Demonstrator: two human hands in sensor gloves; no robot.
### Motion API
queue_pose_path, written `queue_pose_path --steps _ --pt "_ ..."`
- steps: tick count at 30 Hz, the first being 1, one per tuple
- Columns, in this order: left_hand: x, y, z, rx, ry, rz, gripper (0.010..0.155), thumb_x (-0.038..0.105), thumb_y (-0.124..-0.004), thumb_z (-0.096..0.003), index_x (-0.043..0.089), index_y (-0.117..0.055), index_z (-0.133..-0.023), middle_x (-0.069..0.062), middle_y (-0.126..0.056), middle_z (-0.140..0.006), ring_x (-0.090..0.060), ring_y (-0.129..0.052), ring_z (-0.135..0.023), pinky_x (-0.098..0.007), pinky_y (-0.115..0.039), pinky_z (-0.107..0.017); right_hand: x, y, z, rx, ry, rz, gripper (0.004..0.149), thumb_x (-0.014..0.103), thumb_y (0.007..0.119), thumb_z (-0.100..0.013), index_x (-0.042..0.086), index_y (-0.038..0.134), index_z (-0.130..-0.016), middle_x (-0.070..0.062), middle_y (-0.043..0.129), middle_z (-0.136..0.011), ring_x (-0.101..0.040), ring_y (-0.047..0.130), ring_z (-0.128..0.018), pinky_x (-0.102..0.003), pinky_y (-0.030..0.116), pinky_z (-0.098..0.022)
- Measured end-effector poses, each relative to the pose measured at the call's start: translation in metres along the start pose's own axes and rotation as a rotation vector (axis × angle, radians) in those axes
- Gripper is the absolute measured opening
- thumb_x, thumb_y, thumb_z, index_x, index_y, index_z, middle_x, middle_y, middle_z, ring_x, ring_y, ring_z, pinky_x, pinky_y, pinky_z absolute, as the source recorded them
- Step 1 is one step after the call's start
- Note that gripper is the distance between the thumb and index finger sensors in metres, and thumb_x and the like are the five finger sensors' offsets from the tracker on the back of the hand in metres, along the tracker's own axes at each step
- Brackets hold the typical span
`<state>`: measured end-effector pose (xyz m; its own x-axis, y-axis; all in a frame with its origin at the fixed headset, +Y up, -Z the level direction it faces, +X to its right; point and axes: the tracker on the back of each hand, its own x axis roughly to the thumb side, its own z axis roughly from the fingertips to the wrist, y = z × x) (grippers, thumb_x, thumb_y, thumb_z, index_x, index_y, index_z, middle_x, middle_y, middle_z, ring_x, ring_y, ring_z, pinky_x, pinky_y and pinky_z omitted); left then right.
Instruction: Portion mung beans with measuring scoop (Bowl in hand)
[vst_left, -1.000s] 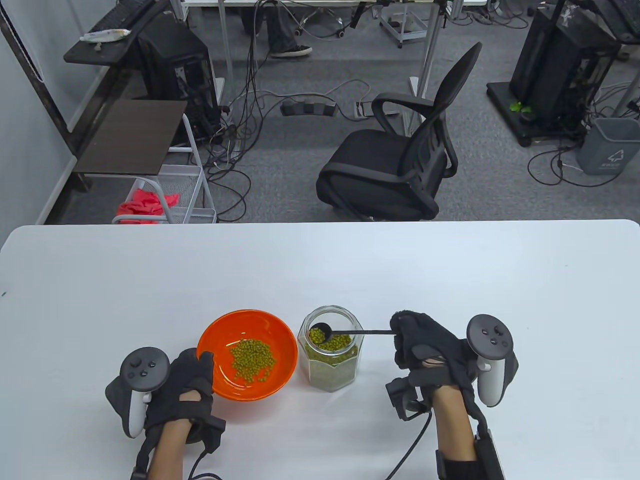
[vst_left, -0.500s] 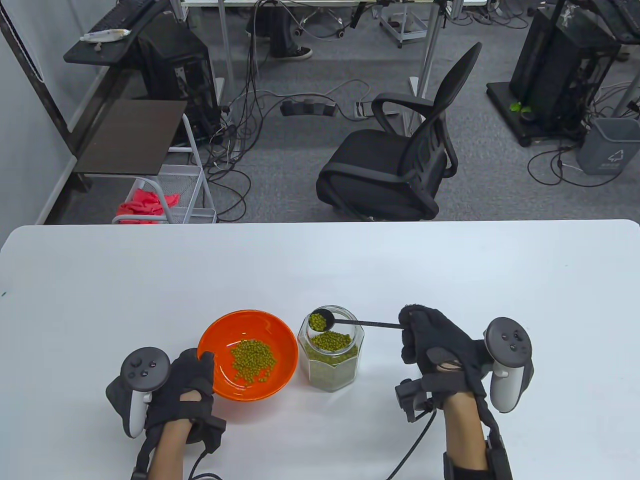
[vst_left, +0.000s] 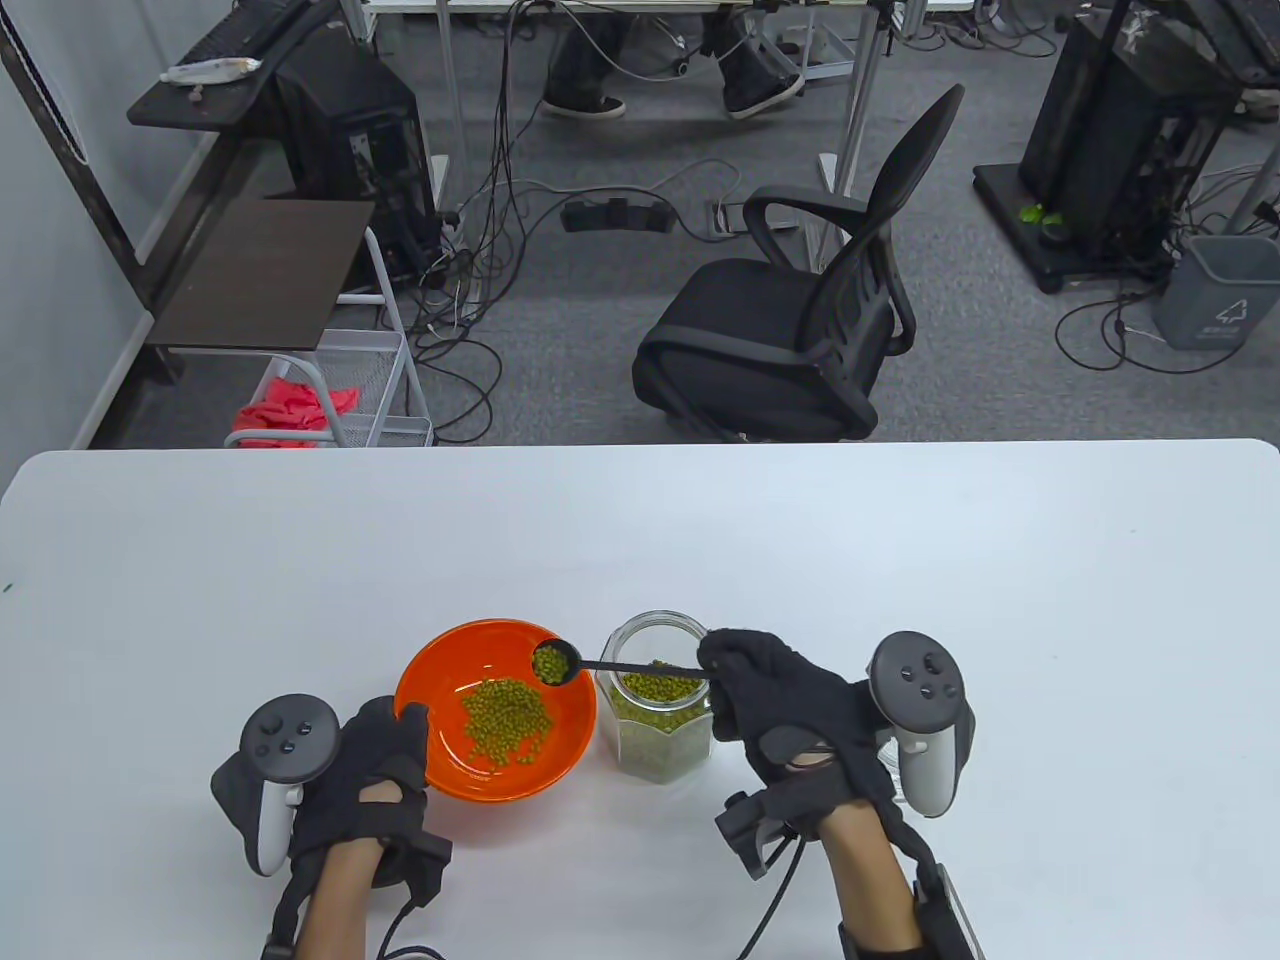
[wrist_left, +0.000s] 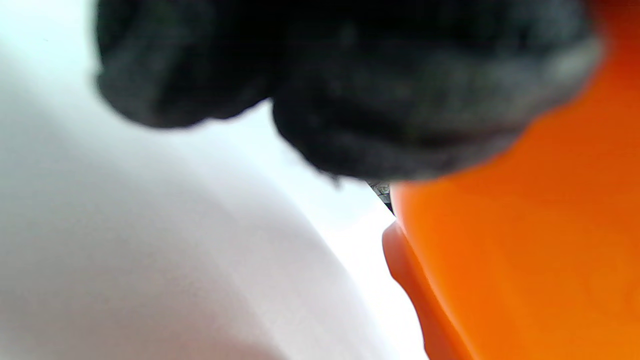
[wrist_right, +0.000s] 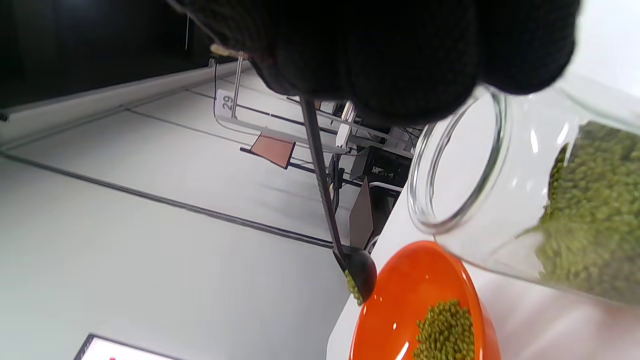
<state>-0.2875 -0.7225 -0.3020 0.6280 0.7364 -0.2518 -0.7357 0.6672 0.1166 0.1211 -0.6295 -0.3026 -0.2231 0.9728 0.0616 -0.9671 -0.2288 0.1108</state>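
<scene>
White table (vst_left: 900, 560) fills the near half of the scene, with both gloved hands at its front edge. Nearest on the left, the left hand (vst_left: 365, 770) curls its fingers over the near-left rim of the orange bowl (vst_left: 560, 745), which holds a small heap of mung beans (vst_left: 505, 720); in the left wrist view the dark glove presses right against the orange wall. On the right, the right hand (vst_left: 785, 705) pinches the end of a thin black scoop (vst_left: 556, 662), whose handle runs leftward across the mouth of the glass jar (vst_left: 655, 745). The jar stands just beside the bowl on its right, about half full of beans, and lies between the right hand and the bowl. The scoop's cup, loaded with beans, hangs over the bowl's far right rim. Beyond the table, a black office chair (vst_left: 800, 330) stands on grey carpet, a wire basket (vst_left: 370, 390) with red cloth to the left, a grey bin (vst_left: 1215, 290) far right, and someone's shoes (vst_left: 760, 90) under a desk at the back.
</scene>
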Motion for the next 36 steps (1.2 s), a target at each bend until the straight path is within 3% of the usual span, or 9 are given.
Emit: queue_pose_path --steps 9,18,26,36 --pt "0.0 0.0 0.0 -0.004 0.002 0.007 0.052 0.05 -0.072 -0.0528 0.012 -0.081 -0.087 0.014 -0.098 -0.035 0.006 -0.102 -0.003 -0.015 -0.093 -0.004 0.005 0.041 0.002 0.082 -0.061 0.178 0.044 0.017 0.077 -0.044 0.01 0.079 -0.087 -0.022 0.087 -0.07 -0.035 0.095 -0.051 -0.064 0.073 -0.048" --pt "0.0 0.0 0.001 -0.004 0.003 0.008 0.052 0.051 -0.072 -0.0528 0.012 -0.081 -0.087 0.014 -0.098 -0.035 0.006 -0.102 -0.003 -0.015 -0.093 -0.005 0.007 0.06 0.004 0.154 -0.099 0.298 0.043 0.011 0.076 -0.044 0.015 0.083 -0.087 -0.023 0.082 -0.077 -0.039 0.091 -0.06 -0.066 0.068 -0.052" --pt "0.0 0.001 0.001 -0.003 0.003 0.007 0.052 0.05 -0.072 -0.0529 0.012 -0.081 -0.087 0.014 -0.098 -0.035 0.006 -0.102 -0.003 -0.015 -0.093 -0.005 0.014 0.053 0.006 0.154 -0.125 0.334 0.042 0.01 0.076 -0.045 0.016 0.085 -0.085 -0.024 0.079 -0.081 -0.042 0.088 -0.064 -0.068 0.065 -0.054" --pt "0.0 0.001 0.001 -0.001 0.003 0.006 0.052 0.05 -0.072 -0.0529 0.012 -0.081 -0.087 0.014 -0.098 -0.035 0.006 -0.102 -0.003 -0.015 -0.093 -0.005 0.018 0.017 0.007 0.052 -0.125 0.166 0.041 0.014 0.076 -0.045 0.013 0.081 -0.086 -0.022 0.081 -0.077 -0.038 0.089 -0.059 -0.066 0.067 -0.052"
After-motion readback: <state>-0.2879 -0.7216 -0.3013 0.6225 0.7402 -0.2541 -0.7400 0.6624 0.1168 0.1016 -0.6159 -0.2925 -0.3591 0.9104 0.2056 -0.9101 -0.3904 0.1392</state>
